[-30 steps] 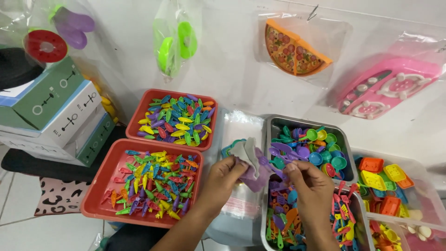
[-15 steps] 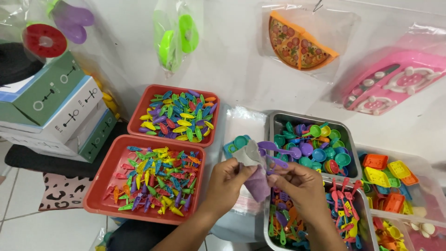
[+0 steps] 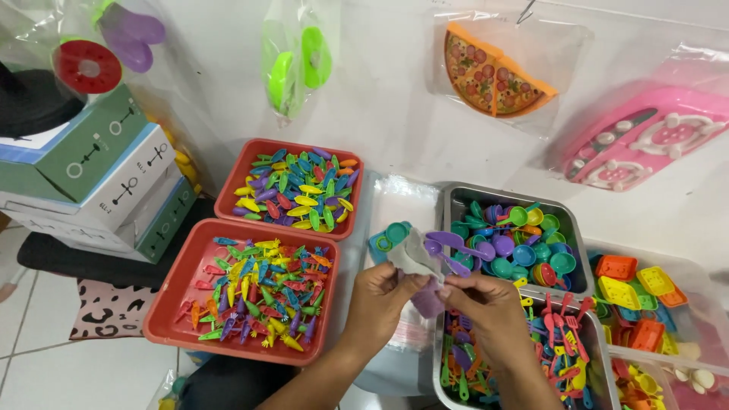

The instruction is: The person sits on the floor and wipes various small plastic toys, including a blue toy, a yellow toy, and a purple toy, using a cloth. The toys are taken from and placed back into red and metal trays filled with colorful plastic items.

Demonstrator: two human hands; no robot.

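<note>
The small clear bag (image 3: 416,258) sits between our two hands, held up over the gap between the red trays and the metal trays, with purple toy spoons (image 3: 456,247) and a teal toy piece (image 3: 389,235) poking out of its top. Our left hand (image 3: 383,296) has its fingers closed around the bag's lower left side, pinching the film against the thumb. Our right hand (image 3: 486,304) has its thumb and forefinger pinched shut on the bag's right edge, just under the spoon handles.

We judge this bag to be very light and quite soft: thin plastic film that crumples and slides under the fingers, while the little pieces inside are stiff, smooth and loose, so they can tip out of the open mouth if it tilts. The best hold looks to be on the film just below the opening, one hand at each side, rather than on the spoons themselves.

Beneath the bag lies a flat stack of empty clear bags (image 3: 399,205). To the left are two red trays: the far one (image 3: 235,193) holds leaf-shaped pieces in many colours, the near one (image 3: 163,319) tiny forks and carrot-like bits. To the right a metal tray (image 3: 456,199) holds small cups and spoons, and a nearer metal tray (image 3: 437,357) holds mixed utensils. Bagged toys hang on the wall (image 3: 380,99) behind.
</note>
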